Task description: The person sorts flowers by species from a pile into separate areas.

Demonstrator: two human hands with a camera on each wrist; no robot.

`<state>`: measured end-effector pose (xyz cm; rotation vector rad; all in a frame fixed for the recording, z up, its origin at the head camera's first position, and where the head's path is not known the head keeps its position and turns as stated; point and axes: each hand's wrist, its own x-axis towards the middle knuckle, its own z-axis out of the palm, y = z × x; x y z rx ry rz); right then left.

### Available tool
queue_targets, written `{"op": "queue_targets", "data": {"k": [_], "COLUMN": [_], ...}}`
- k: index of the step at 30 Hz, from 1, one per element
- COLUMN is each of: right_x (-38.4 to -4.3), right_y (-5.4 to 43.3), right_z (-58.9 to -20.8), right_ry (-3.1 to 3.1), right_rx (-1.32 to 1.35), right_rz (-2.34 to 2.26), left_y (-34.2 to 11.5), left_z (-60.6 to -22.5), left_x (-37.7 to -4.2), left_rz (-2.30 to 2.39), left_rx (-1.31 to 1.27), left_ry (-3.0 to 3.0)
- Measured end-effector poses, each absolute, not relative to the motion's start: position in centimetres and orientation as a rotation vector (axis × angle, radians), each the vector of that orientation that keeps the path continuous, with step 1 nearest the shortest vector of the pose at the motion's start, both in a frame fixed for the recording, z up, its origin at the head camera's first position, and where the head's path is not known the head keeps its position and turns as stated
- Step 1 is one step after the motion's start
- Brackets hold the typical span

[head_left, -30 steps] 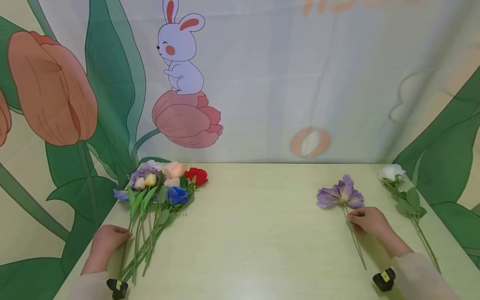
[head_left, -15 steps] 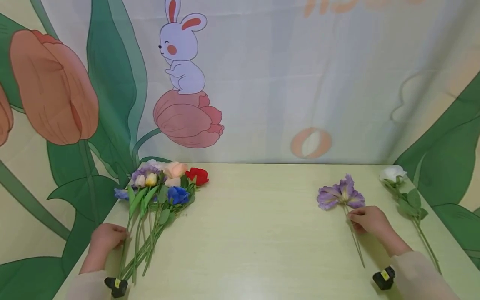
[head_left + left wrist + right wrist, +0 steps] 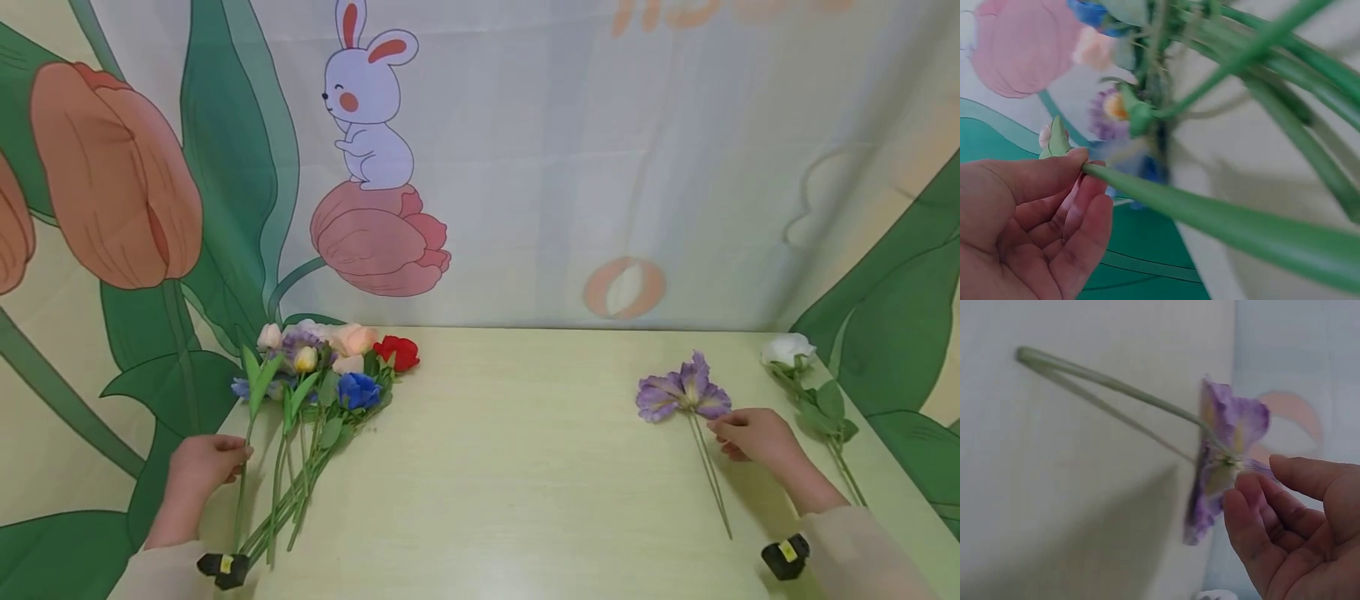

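A staged craft or play corner, not a working florist's: a pale green table point(image 3: 510, 467) stands against a printed cartoon backdrop point(image 3: 525, 167) of a rabbit point(image 3: 369, 108) and oversized tulips point(image 3: 112, 175). Artificial flowers point(image 3: 330, 367) lie on it.

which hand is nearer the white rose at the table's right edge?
Right. The right hand sits just left of the white rose stem, beside the purple flower. The left hand is across the table, pinching a tulip stem by the bunch.
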<state>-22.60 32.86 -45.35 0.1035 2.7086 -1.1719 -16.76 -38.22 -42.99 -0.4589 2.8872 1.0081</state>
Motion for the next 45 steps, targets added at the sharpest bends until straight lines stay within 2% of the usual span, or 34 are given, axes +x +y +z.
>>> {"op": "queue_targets", "data": {"k": [7,16,25,33,45], "right_x": [-22.5,-22.8,-23.8,-24.5,-24.9], "right_y": [31.5,24.7,18.4,13.7,9.2], "right_z": [-42.7,-40.1,-40.2,-40.7,-41.2], "right_ry": [2.806,2.88,2.747,2.632,2.518], "right_rx": [0.027,-0.077,-0.167,-0.263,-0.263], "right_rz": [-1.151,-1.318,-1.635,-1.765,-1.873], "left_y": [-35.5,-27.4,-20.3,-14.2,-8.7], "left_z": [-40.6,-39.6,-40.1,-40.4,-40.9], "left_x": [-17.0,-19.9,-22.5,-23.2,-23.5], "left_rz": [1.099,1.398,1.678,1.841,1.945], "left_rx": [-0.418,-0.323,-0.257,-0.135,0.015], "left_ry": [2.975,2.974,2.824,2.682,2.571]}}
